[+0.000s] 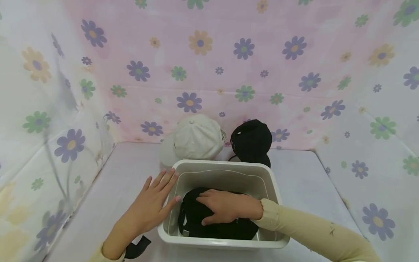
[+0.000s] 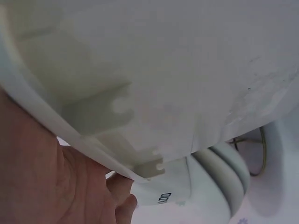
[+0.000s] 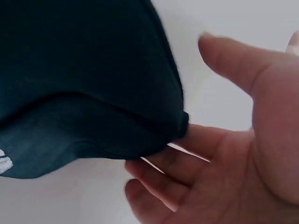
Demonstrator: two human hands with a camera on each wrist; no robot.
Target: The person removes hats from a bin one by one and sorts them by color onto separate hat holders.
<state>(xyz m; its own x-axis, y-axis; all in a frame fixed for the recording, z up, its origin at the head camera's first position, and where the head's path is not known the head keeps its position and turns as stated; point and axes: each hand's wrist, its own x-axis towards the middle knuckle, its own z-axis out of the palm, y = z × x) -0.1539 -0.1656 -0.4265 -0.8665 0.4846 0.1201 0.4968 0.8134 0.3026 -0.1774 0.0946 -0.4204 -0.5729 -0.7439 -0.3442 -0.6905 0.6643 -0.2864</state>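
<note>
My left hand (image 1: 148, 205) rests on the left rim of a white plastic bin (image 1: 226, 242), its fingers straight and spread. In the left wrist view, the hand (image 2: 70, 186) lies along the outside of the rim. Inside the bin lies black cloth (image 1: 222, 229), which looks like one or more caps, with a small pale tag at its left. My right hand (image 1: 226, 205) reaches in over it, fingers extended. The right wrist view shows this hand (image 3: 205, 172) with fingertips touching the edge of the dark cloth (image 3: 88, 93) and the thumb standing apart.
Behind the bin stand a white cap (image 1: 198, 138) on the left and a black cap (image 1: 252, 140) on the right. A black strap (image 1: 137, 247) shows beside my left wrist. Flowered cloth walls (image 1: 216, 54) enclose the pale table (image 1: 121, 167).
</note>
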